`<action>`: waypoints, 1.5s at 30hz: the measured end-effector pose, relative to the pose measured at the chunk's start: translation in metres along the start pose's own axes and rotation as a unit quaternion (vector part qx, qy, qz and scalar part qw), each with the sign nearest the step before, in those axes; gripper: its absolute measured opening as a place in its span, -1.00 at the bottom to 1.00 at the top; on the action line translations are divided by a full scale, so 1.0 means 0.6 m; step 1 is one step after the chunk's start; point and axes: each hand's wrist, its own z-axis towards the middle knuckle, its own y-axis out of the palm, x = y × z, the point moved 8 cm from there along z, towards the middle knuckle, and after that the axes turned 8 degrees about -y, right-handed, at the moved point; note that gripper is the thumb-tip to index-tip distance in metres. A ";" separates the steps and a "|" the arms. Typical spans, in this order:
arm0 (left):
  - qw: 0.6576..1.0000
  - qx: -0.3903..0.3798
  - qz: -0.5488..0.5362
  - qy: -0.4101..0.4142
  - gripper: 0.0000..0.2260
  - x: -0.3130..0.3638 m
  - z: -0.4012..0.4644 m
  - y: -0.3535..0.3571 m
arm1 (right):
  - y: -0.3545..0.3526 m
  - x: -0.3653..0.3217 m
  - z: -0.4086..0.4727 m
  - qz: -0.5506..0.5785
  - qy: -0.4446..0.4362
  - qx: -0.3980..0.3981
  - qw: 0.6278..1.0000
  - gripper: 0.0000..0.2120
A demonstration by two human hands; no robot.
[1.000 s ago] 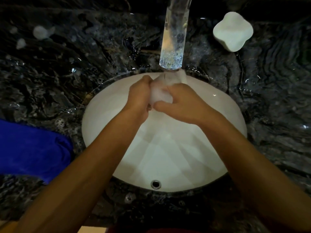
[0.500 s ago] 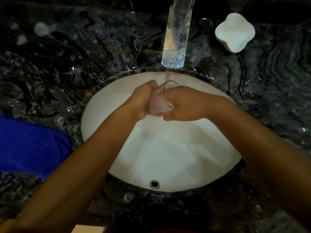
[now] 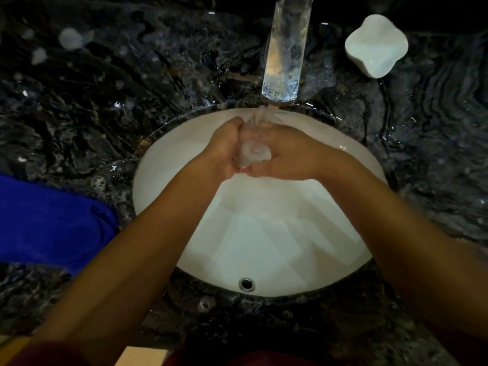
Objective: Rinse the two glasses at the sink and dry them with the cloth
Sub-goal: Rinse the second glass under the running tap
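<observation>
Center frame — left hand (image 3: 224, 151) & right hand (image 3: 286, 154) both grasp a glass (image 3: 253, 153) under tap water (image 3: 260, 118) over white sink (image 3: 264, 247); blue cloth (image 3: 52, 220) at left edge.

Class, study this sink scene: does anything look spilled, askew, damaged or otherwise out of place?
Nothing is damaged. Both hands, left hand and right hand, hold the glass under the tap over the basin. The only oddity: water droplets and suds lie on the dark countertop near the blue cloth.
</observation>
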 end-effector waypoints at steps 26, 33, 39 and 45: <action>0.998 0.006 0.055 0.015 -0.64 0.018 0.016 -0.014 | -0.016 0.000 0.011 0.104 0.017 0.080 0.991 -0.80; 0.998 0.009 0.067 0.017 -0.72 0.015 0.019 -0.027 | -0.012 0.005 0.005 0.148 0.052 0.110 0.981 -0.74; 0.997 -0.053 0.057 0.016 -0.67 0.006 0.006 -0.011 | -0.003 0.002 0.020 0.059 0.068 0.104 0.990 -0.62; 0.968 -0.164 0.167 0.089 -0.62 0.014 -0.033 0.009 | 0.010 0.067 -0.026 0.415 0.153 0.314 0.840 -0.77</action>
